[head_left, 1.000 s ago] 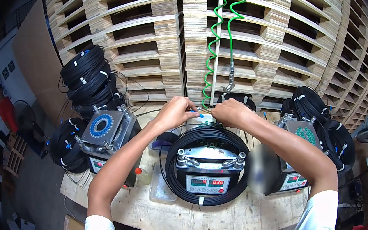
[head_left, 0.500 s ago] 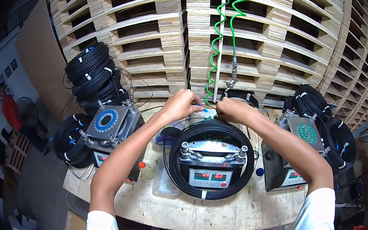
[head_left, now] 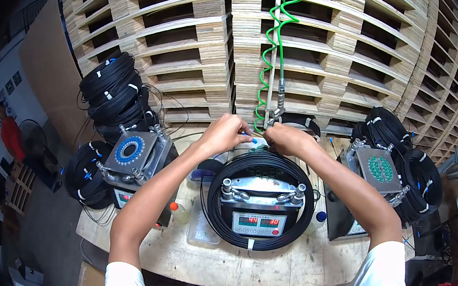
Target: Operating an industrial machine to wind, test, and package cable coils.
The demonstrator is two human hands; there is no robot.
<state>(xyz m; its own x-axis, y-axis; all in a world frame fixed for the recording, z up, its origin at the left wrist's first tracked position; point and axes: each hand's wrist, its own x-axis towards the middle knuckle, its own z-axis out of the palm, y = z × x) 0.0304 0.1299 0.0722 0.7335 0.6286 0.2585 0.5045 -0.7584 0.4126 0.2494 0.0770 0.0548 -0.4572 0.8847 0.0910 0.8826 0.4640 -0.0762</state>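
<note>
My left hand (head_left: 225, 135) is behind the middle machine, thumb and fingertips pinched on a small blue connector (head_left: 253, 140). Just to its right, my right hand (head_left: 289, 139) is closed with its fingers curled downward; what they hold is hidden. A metal air gun (head_left: 280, 102) on a green coiled hose (head_left: 284, 42) hangs directly above the right fingertips. Whether they touch it is unclear. Between my forearms, a black cable coil (head_left: 306, 222) lies around the middle machine (head_left: 258, 224), which has metal clamps on top and a lit red-and-green display.
Similar machines stand left (head_left: 130, 151) with a blue ring of parts and right (head_left: 378, 170) with green ones. Black cable coils (head_left: 114, 87) are piled beside them. An orange-capped bottle (head_left: 178, 212) and a clear plastic box (head_left: 205, 228) sit on the wooden table (head_left: 171, 255). Pallets (head_left: 195, 43) rise behind.
The air gun and its hose have shifted left and down, closer to my right hand. Both hands stay nearly in place. The middle machine's display reads differently, and the view has moved slightly.
</note>
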